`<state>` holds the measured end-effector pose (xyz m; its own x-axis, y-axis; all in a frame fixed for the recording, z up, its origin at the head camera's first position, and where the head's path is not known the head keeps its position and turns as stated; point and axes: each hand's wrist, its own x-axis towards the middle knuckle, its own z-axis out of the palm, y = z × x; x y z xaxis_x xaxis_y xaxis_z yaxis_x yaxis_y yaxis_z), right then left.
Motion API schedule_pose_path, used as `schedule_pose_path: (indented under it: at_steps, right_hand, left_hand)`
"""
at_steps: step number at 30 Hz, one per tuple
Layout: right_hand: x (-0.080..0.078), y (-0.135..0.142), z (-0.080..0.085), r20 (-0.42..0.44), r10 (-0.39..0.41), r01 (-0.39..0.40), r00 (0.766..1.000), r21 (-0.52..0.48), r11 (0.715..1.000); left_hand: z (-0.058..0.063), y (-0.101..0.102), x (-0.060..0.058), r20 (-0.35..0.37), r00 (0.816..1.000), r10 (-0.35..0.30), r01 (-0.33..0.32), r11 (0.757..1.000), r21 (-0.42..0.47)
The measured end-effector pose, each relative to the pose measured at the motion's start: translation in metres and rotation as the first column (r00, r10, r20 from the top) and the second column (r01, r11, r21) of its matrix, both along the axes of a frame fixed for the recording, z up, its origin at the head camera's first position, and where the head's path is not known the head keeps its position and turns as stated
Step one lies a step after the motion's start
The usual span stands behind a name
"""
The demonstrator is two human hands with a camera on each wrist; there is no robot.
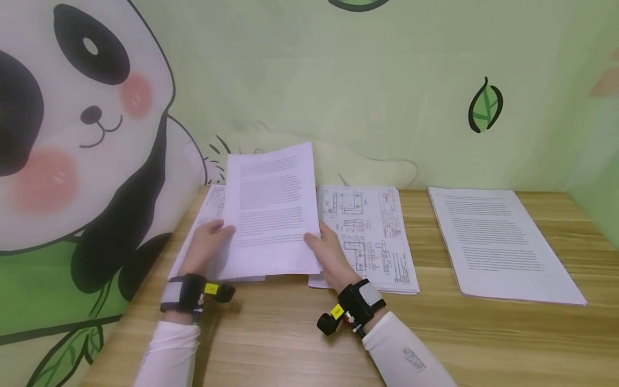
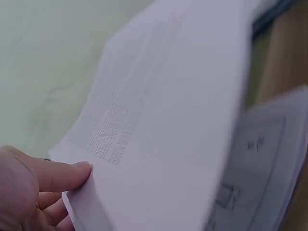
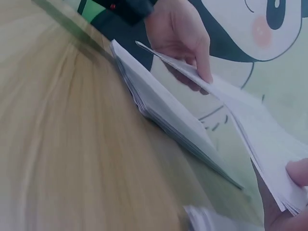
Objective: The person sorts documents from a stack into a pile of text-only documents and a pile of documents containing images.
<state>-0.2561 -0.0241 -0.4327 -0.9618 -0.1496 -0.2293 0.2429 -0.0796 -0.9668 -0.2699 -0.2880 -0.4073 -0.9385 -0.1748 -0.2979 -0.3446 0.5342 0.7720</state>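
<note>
Both hands hold a thin stack of printed paper [image 1: 271, 215] raised above the table and tilted up. The left hand [image 1: 205, 244] pinches its left edge, thumb on top and fingers behind, as the left wrist view shows with the paper [image 2: 159, 134] spread beside the thumb. On the opposite edge the right hand [image 1: 329, 250] grips with its thumb over the front. In the right wrist view several sheet edges show by the right thumb [image 3: 299, 172]. Beneath the raised paper lies a left stack [image 1: 193, 242], mostly hidden. A stack of technical drawings [image 1: 369, 236] lies just right of it.
A separate stack of text pages [image 1: 493, 242] lies on the right of the wooden table [image 1: 271, 338]. Behind the table stands a pale green wall [image 1: 387, 97] with a panda picture [image 1: 96, 134] at left. A strap with a small camera [image 1: 193, 293] is on each wrist.
</note>
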Motion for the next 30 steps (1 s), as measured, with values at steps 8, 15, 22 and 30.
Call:
schedule_pose_path:
  at_steps: [8, 15, 22, 30]
  right_hand:
    - [0.000, 0.036, 0.009, -0.041, -0.019, 0.021, 0.999, 0.054, 0.998]
    - [0.003, 0.063, 0.023, -0.064, -0.030, 0.038, 0.997, 0.130, 0.991]
    - [0.008, 0.084, 0.037, -0.094, -0.087, 0.107, 0.992, 0.235, 0.966]
    - [0.013, 0.126, 0.042, -0.112, -0.126, 0.155, 0.986, 0.301, 0.941]
  left_hand:
    - [-0.001, 0.023, -0.005, -0.076, 0.997, 0.009, -0.002, 0.996, 0.085]
    - [0.000, 0.058, -0.004, -0.152, 0.988, -0.017, 0.043, 0.985, 0.165]
    - [0.004, 0.096, 0.003, -0.233, 0.968, -0.088, 0.144, 0.961, 0.235]
    - [0.004, 0.139, 0.006, -0.348, 0.923, -0.164, 0.295, 0.882, 0.367]
